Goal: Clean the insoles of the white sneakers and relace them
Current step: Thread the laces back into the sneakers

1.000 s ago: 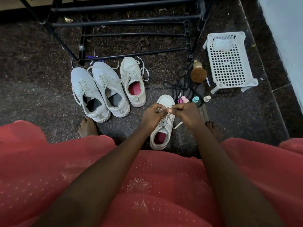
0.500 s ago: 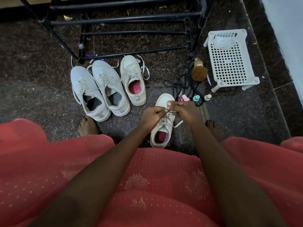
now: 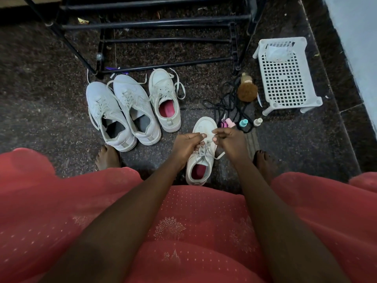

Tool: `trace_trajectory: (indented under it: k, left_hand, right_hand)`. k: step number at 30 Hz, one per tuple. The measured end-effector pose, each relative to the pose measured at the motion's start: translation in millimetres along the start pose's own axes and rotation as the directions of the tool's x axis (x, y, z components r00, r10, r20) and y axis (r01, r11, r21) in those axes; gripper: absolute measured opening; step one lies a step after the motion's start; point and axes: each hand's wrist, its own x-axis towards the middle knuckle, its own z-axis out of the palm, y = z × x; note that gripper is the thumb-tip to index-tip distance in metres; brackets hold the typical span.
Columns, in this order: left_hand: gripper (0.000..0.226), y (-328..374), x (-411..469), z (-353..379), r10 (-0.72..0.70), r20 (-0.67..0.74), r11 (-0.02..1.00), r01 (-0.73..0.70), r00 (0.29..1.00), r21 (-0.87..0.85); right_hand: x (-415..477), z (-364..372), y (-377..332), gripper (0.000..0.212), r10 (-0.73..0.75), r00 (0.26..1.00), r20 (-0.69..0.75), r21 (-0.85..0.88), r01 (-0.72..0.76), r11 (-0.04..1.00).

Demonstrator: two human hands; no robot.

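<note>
**Relacing, Fourth Sneaker in Hand**

1. Red garment (image 3: pixel 183 231): nearest, draped over both knees; the forearms reach from it toward 12 o'clock.
2. Left hand (image 3: pixel 188 145) and right hand (image 3: pixel 229 141): side by side over the near sneaker. Each has its fingers curled in narrow, and as far as can be seen each pinches a run of the white lace (image 3: pixel 204 152). One loose end trails off the shoe toward 3 o'clock.
3. Near sneaker (image 3: pixel 196 163): on the floor (image 3: pixel 51 119) at 12 o'clock, toe pointing away. The pink insole (image 3: pixel 199 171) is seated inside, and the lace is crossed over the eyelets.
4. Matching sneaker (image 3: pixel 166 103): 11 o'clock, pink insole in, laced, ends lying loose.
5. Pair of white sneakers (image 3: pixel 134 103): 10 o'clock, touching each other, laced, dark insoles in.
6. Small bottles (image 3: pixel 243 122): 1 o'clock, just beyond the right hand. Black laces (image 3: pixel 228 105) lie tangled behind them, with a brush (image 3: pixel 246 91) farther on.
7. White basket (image 3: pixel 285 76): 2 o'clock, upturned.
8. Black rack (image 3: pixel 163 39): farthest, across 12 o'clock.

Status: judged late in the task. All four insoles are back in, though how clean they are cannot be told. Three shoes look laced. What seems left is finishing or tying this lace, and possibly the loose ends elsewhere.
</note>
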Motion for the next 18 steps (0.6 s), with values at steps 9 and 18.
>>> trace_trajectory:
  k: [9, 18]
  left_hand:
    - [0.062, -9.7, 6.6, -9.9, -0.023, 0.075, 0.999, 0.019, 0.997, 0.051]
    - [0.033, -24.5, -6.5, -12.7, 0.616, 0.216, 0.399, -0.536, 0.758, 0.744]
  right_hand:
    - [-4.2, 13.2, 0.9, 0.011, -0.099, 0.987, 0.124, -0.154, 0.118, 0.981]
    - [-0.9, 17.9, 5.2, 0.020, -0.020, 0.951, 0.310, -0.693, 0.240, 0.680]
